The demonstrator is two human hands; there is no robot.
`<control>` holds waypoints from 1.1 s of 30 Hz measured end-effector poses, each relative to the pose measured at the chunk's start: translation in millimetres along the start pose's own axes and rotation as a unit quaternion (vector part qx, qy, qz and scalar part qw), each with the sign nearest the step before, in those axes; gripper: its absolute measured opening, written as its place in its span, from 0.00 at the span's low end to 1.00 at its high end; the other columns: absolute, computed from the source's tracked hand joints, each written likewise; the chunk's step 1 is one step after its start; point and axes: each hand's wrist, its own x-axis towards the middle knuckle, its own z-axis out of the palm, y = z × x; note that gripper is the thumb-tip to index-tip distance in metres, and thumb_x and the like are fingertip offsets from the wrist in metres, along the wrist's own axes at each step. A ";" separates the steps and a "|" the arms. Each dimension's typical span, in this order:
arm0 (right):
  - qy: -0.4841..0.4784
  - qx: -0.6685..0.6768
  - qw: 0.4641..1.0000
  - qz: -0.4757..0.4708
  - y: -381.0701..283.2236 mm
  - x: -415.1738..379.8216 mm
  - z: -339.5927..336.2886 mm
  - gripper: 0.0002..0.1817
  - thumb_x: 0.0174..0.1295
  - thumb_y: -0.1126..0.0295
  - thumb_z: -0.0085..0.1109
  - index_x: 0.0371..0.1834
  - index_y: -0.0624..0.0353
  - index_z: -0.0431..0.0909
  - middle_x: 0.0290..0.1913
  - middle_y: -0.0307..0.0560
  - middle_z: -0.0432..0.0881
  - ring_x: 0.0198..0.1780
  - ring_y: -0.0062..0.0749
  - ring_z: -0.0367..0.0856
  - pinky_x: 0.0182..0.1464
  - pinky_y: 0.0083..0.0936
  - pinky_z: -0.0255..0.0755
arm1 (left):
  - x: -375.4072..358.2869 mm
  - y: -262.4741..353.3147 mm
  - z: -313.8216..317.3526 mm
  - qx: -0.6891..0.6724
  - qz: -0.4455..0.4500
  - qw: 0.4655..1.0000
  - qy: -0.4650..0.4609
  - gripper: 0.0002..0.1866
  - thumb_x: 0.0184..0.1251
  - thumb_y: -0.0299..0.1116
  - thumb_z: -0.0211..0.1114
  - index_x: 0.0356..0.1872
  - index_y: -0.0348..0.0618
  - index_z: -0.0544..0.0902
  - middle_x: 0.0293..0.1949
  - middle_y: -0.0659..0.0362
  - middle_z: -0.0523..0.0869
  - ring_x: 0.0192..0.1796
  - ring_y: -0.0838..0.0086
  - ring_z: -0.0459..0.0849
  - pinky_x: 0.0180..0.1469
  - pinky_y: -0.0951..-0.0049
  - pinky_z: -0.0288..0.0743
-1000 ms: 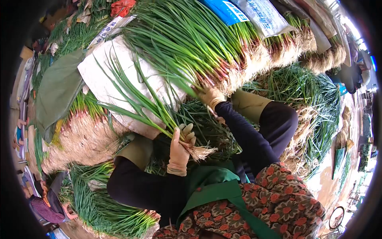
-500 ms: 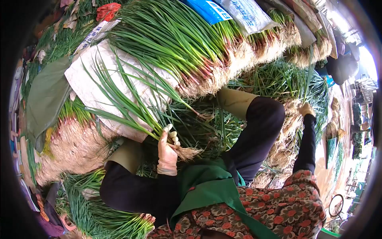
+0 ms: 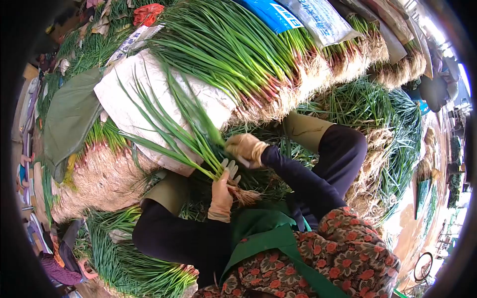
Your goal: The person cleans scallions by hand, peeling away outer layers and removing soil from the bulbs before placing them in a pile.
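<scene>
My left hand (image 3: 222,193), in a light glove, is closed around the root end of a small bunch of green onions (image 3: 198,154). Their leaves spread up and left over a white cloth (image 3: 124,99). Just above and to the right, my right hand (image 3: 246,149), also gloved, has its fingers curled at the base of another green onion, whose leaves are blurred by motion. The two hands are close together but apart. Pale, stringy roots (image 3: 246,195) stick out below my left hand.
A long row of green onions (image 3: 238,54) lies beyond the hands, partly under blue and white plastic bags (image 3: 318,20). A dark green sheet (image 3: 72,116) covers a pile at the left. More onions (image 3: 134,258) lie at lower left and around my knees (image 3: 343,149).
My right hand has come from the pile at the far right to beside my left hand, bringing a green onion. My left hand still holds its bunch. The whole view has shifted slightly.
</scene>
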 end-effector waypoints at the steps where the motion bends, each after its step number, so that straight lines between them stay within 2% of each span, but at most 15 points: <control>1: 0.043 -0.039 0.995 -0.080 12.7 0.1 9.0 0.17 0.62 0.62 0.53 0.51 0.57 0.77 0.44 0.54 0.82 0.46 0.42 0.80 0.51 0.32 0.72 | -0.3 4.3 8.3 -0.030 -0.023 0.999 -0.007 0.22 0.75 0.37 0.48 0.66 0.43 0.65 0.53 0.56 0.76 0.52 0.74 0.78 0.54 0.67 0.72; 4: 0.236 -0.219 0.945 -0.049 2.5 -1.2 -32.2 0.19 0.61 0.57 0.54 0.48 0.60 0.78 0.42 0.55 0.84 0.38 0.44 0.84 0.41 0.37 0.77 | -5.0 19.3 27.2 -0.121 -0.057 0.990 -0.047 0.20 0.74 0.36 0.49 0.64 0.43 0.68 0.35 0.65 0.75 0.41 0.78 0.76 0.50 0.68 0.73; 6: 0.351 -0.190 0.909 0.121 46.0 16.9 -62.5 0.20 0.62 0.57 0.54 0.49 0.59 0.77 0.39 0.56 0.84 0.42 0.47 0.83 0.45 0.37 0.76 | -4.9 16.7 20.4 -0.182 -0.023 0.978 -0.100 0.19 0.73 0.36 0.52 0.61 0.43 0.72 0.25 0.69 0.67 0.33 0.78 0.72 0.47 0.70 0.74; 8: 0.251 -0.319 0.881 0.242 61.2 23.9 -71.9 0.20 0.60 0.53 0.55 0.45 0.59 0.77 0.37 0.58 0.84 0.40 0.48 0.83 0.42 0.39 0.77 | -18.6 37.4 35.6 -0.149 0.002 0.989 -0.009 0.15 0.72 0.35 0.52 0.55 0.40 0.75 0.20 0.70 0.61 0.25 0.81 0.68 0.38 0.73 0.76; 10: 0.191 -0.258 0.932 0.169 8.1 8.2 -72.5 0.20 0.61 0.51 0.52 0.43 0.57 0.78 0.34 0.56 0.84 0.36 0.49 0.83 0.38 0.42 0.77 | -17.3 43.3 36.3 -0.118 0.055 0.988 0.080 0.14 0.71 0.34 0.53 0.53 0.39 0.76 0.21 0.70 0.66 0.26 0.81 0.73 0.34 0.78 0.76; 14: 0.130 -0.379 0.869 -0.290 28.7 -24.9 16.2 0.17 0.58 0.63 0.51 0.51 0.50 0.75 0.36 0.45 0.80 0.33 0.41 0.82 0.32 0.34 0.78 | -2.6 35.8 12.2 0.019 0.073 0.991 0.108 0.13 0.67 0.37 0.59 0.47 0.43 0.79 0.23 0.66 0.76 0.17 0.83 0.73 0.17 0.84 0.67; 16: -0.110 -0.124 0.986 0.003 -27.7 -55.2 30.0 0.14 0.58 0.63 0.51 0.44 0.54 0.77 0.46 0.52 0.79 0.41 0.50 0.81 0.42 0.39 0.77 | -0.8 28.3 17.7 0.005 0.057 0.994 0.088 0.10 0.65 0.36 0.60 0.43 0.43 0.79 0.27 0.62 0.81 0.15 0.82 0.72 0.13 0.85 0.61; 18: -0.011 -0.162 0.944 -0.288 30.9 -48.7 47.4 0.13 0.61 0.62 0.49 0.44 0.55 0.77 0.44 0.54 0.80 0.42 0.51 0.81 0.45 0.40 0.76 | -3.3 24.4 20.8 0.013 0.039 0.995 0.094 0.09 0.65 0.34 0.60 0.41 0.41 0.79 0.32 0.57 0.85 0.16 0.81 0.73 0.14 0.83 0.63; 20: 0.144 -0.194 0.951 -0.192 50.9 -23.5 36.0 0.16 0.65 0.60 0.47 0.48 0.57 0.77 0.44 0.55 0.81 0.44 0.52 0.80 0.46 0.39 0.75 | -3.4 22.7 20.9 -0.012 0.025 0.995 0.095 0.07 0.65 0.29 0.59 0.38 0.36 0.76 0.27 0.54 0.82 0.20 0.74 0.77 0.23 0.76 0.76; 21: 0.150 0.021 0.988 -0.002 6.7 -26.0 14.9 0.16 0.66 0.60 0.53 0.50 0.60 0.76 0.33 0.48 0.82 0.33 0.33 0.82 0.36 0.27 0.76 | -7.8 24.3 26.7 0.019 0.042 0.995 0.092 0.07 0.65 0.32 0.59 0.37 0.39 0.77 0.23 0.57 0.79 0.17 0.76 0.75 0.18 0.79 0.68; 23: 0.138 0.201 0.970 0.011 9.7 2.1 36.4 0.15 0.66 0.61 0.55 0.46 0.62 0.76 0.26 0.40 0.79 0.28 0.22 0.77 0.31 0.21 0.73 | -5.8 17.8 24.7 0.061 0.055 0.993 0.085 0.06 0.66 0.36 0.58 0.35 0.46 0.75 0.18 0.61 0.76 0.11 0.78 0.70 0.10 0.83 0.55; 26: 0.195 0.224 0.954 0.030 11.6 21.4 56.8 0.11 0.64 0.65 0.57 0.39 0.62 0.76 0.22 0.39 0.76 0.21 0.20 0.72 0.23 0.20 0.69 | -8.8 16.9 12.8 0.092 0.037 0.990 0.099 0.05 0.65 0.32 0.59 0.36 0.44 0.75 0.21 0.58 0.79 0.15 0.76 0.74 0.16 0.81 0.68; 28: 0.208 0.324 0.918 0.092 27.3 26.5 53.1 0.09 0.63 0.66 0.57 0.39 0.60 0.77 0.21 0.38 0.75 0.18 0.20 0.70 0.20 0.20 0.66 | -10.7 15.7 21.2 -0.054 0.109 0.989 0.086 0.04 0.63 0.22 0.59 0.37 0.39 0.74 0.31 0.52 0.82 0.26 0.72 0.81 0.45 0.66 0.81; 30: 0.116 0.384 0.905 0.138 13.4 15.2 35.9 0.12 0.62 0.63 0.59 0.40 0.59 0.79 0.20 0.37 0.75 0.19 0.18 0.69 0.20 0.18 0.64 | -12.6 19.5 27.0 -0.012 0.125 0.988 0.087 0.05 0.63 0.24 0.59 0.38 0.38 0.74 0.28 0.55 0.83 0.24 0.75 0.81 0.23 0.81 0.73; 33: 0.121 0.355 0.927 0.026 -19.4 16.8 41.4 0.11 0.63 0.64 0.59 0.42 0.60 0.80 0.24 0.36 0.77 0.24 0.15 0.70 0.25 0.15 0.66 | -6.8 22.1 20.3 0.149 0.020 0.981 0.125 0.06 0.63 0.24 0.60 0.39 0.38 0.74 0.30 0.52 0.85 0.24 0.74 0.81 0.18 0.81 0.69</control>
